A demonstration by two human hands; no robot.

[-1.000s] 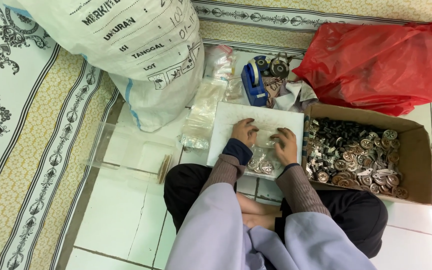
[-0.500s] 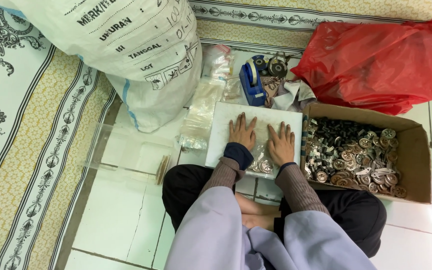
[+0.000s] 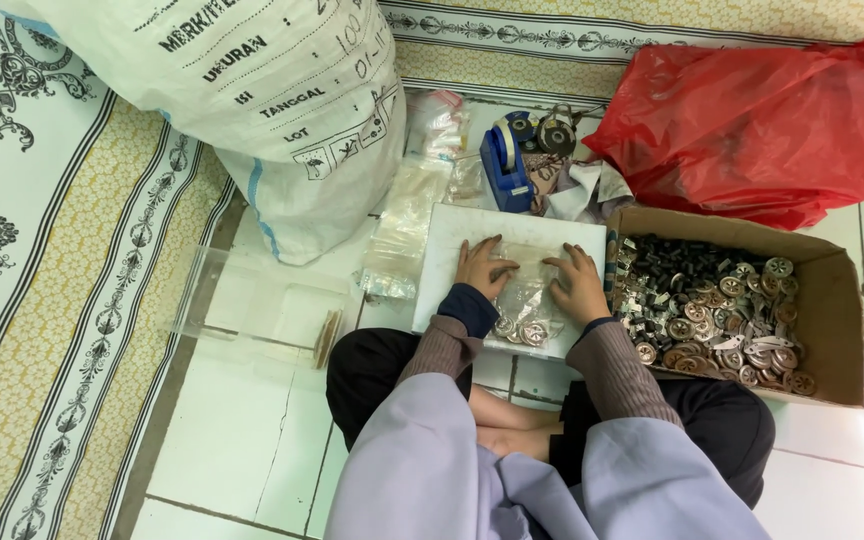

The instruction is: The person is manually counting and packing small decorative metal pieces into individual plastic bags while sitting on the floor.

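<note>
Clear plastic bag [image 3: 524,300] of metal parts, partly hidden under left hand [image 3: 482,268], right hand [image 3: 577,285]

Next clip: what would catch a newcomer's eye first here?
Both hands, left hand and right hand, press flat on a clear plastic bag of small metal parts lying on a white board. To the right sits a cardboard box full of similar parts; behind it lies a red plastic bag.

Bright, even indoor light, soft shadows, sharp focus, slight glare bottom right.
</note>
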